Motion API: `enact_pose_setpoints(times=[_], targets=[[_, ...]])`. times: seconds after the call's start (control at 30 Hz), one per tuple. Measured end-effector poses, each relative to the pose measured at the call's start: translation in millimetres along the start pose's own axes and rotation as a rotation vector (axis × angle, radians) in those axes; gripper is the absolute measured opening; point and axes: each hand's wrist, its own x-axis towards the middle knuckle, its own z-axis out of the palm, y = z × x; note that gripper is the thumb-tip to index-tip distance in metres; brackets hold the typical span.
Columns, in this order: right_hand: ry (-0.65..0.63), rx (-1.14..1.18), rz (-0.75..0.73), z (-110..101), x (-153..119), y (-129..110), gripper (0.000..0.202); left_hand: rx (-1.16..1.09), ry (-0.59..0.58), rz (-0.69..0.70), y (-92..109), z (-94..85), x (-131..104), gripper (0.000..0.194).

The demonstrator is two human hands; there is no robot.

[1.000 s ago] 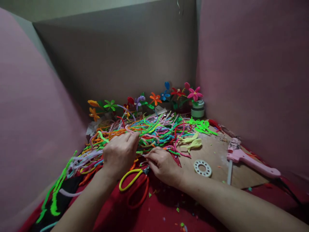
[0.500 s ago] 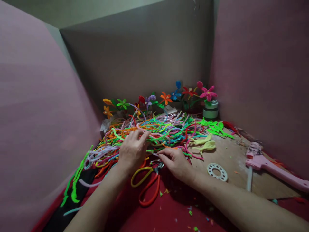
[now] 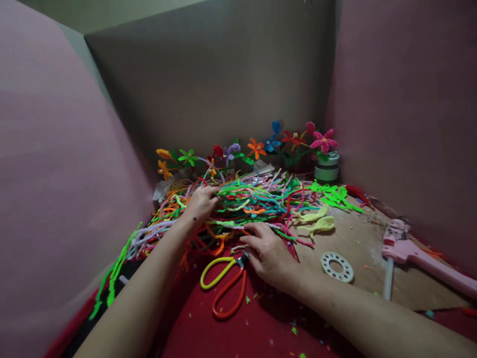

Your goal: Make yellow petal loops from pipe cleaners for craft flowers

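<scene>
A wide heap of fuzzy pipe cleaners (image 3: 257, 201) in many colours lies in front of me. My left hand (image 3: 203, 203) reaches into the left-middle part of it, fingers closed over some green and other strands; the fingertips are partly hidden. At the heap's near edge, my right hand (image 3: 266, 251) has its fingers apart and holds nothing, its fingertips by a pale lilac strand. Just left of it lie pliers (image 3: 240, 259) with one yellow and one red looped handle, on the red cloth (image 3: 208, 333).
Pipe-cleaner flowers (image 3: 256, 148) stand along the back, beside a green-and-white jar (image 3: 327, 168). To the right are bright green loops (image 3: 341, 199), pale yellow petals (image 3: 322, 224), a white ring with holes (image 3: 337, 267) and a pink glue gun (image 3: 400, 246) on a brown board (image 3: 357, 288). Panels enclose the sides.
My left hand has moved up and slightly left, deeper into the heap, and strands there have shifted. My right hand's fingers have gone from a pinch to spread apart.
</scene>
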Motion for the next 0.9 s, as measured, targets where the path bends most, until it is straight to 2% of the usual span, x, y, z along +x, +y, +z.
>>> enact_pose_setpoints(times=[0.2, 0.37, 0.57, 0.77, 0.9], targets=[[-0.126, -0.076, 0.064, 4, -3, 2, 0.024, -0.031, 0.03, -0.047, -4, 5.2, 5, 0.03], [-0.152, -0.113, 0.058, 2, 0, 0, 0.022, -0.071, 0.122, -0.134, -2, 6.6, 7, 0.033], [-0.239, -0.127, 0.069, 2, -1, 1, 0.019, -0.185, 0.229, -0.239, 8, -1.1, 5, 0.038], [-0.196, -0.083, 0.056, 5, -2, 3, 0.021, -0.382, 0.095, -0.294, 6, -8.4, 0, 0.041], [-0.162, -0.062, 0.037, 5, -3, 3, 0.023, -0.407, 0.067, -0.282, 0, -6.1, -2, 0.04]])
